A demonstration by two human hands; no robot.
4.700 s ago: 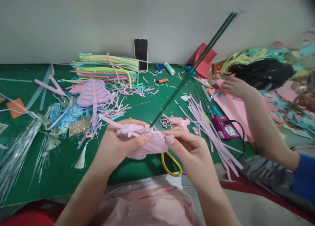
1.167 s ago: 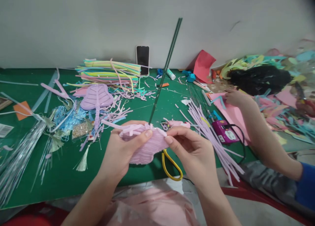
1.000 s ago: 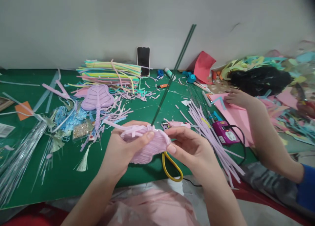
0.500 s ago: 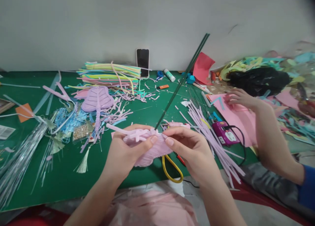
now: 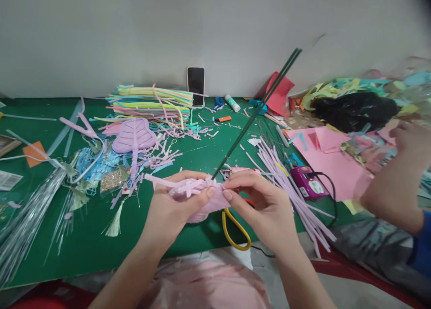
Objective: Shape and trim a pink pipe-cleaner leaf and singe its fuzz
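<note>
Head camera: the left hand (image 5: 173,210) clasped a ribbed lilac piece (image 5: 217,203) above the green table (image 5: 191,158), partly covering it; the right hand (image 5: 261,199) pinched its edge, and a yellow loop (image 5: 241,247) vanished beneath. Slim green rods (image 5: 257,114) slanted beyond, lower ends hidden; a purple box (image 5: 305,182) bore illegible lettering

Plain grey wall (image 5: 101,35) behind green tabletop (image 5: 111,250); pale floor (image 5: 350,293); red seat (image 5: 43,298), perhaps stool, lower left.
</note>
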